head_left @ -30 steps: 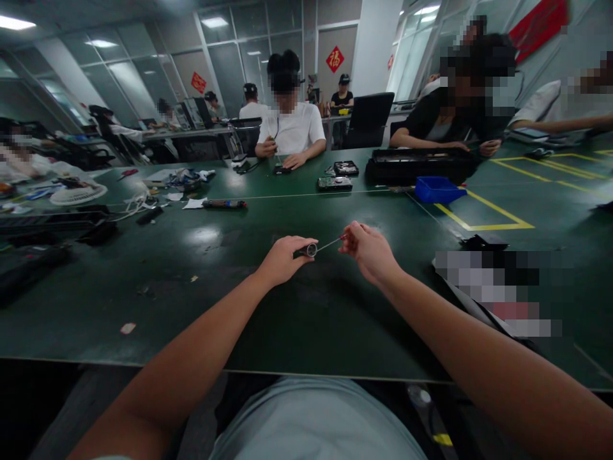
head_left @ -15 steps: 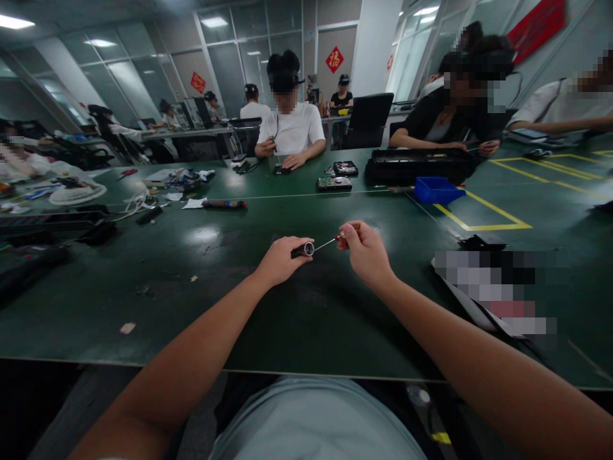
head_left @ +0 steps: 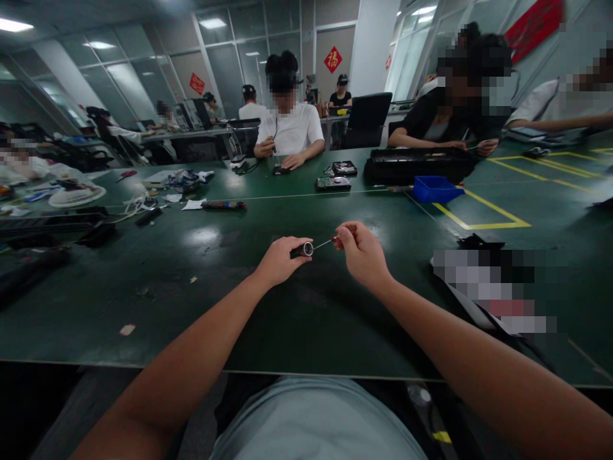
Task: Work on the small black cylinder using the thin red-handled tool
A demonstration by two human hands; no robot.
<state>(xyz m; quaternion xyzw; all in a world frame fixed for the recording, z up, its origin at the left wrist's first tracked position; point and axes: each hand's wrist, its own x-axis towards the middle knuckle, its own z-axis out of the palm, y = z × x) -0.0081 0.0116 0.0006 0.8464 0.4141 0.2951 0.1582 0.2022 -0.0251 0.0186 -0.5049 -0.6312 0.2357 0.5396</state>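
Observation:
My left hand (head_left: 281, 260) is closed around a short dark cylinder (head_left: 307, 249) with a silvery ring at its open-looking end, which faces right and toward me. In my right hand (head_left: 359, 250) is a screwdriver (head_left: 324, 243), its reddish handle mostly covered by my fingers. The thin metal shaft points left, and its tip is at the ringed end of the cylinder; whether it touches or enters cannot be made out. Both hands are above the green table (head_left: 306, 306).
Ahead lie a pen-like dark tool (head_left: 223, 205), hard drives (head_left: 332, 184), a blue bin (head_left: 437, 190) and a long black casing (head_left: 419, 167). A blurred flat packet (head_left: 479, 294) is at right. A person (head_left: 290, 131) works across the table.
My right hand has shifted very slightly left and its grip on the screwdriver handle has turned a little. My left hand holds the cylinder in nearly the same spot.

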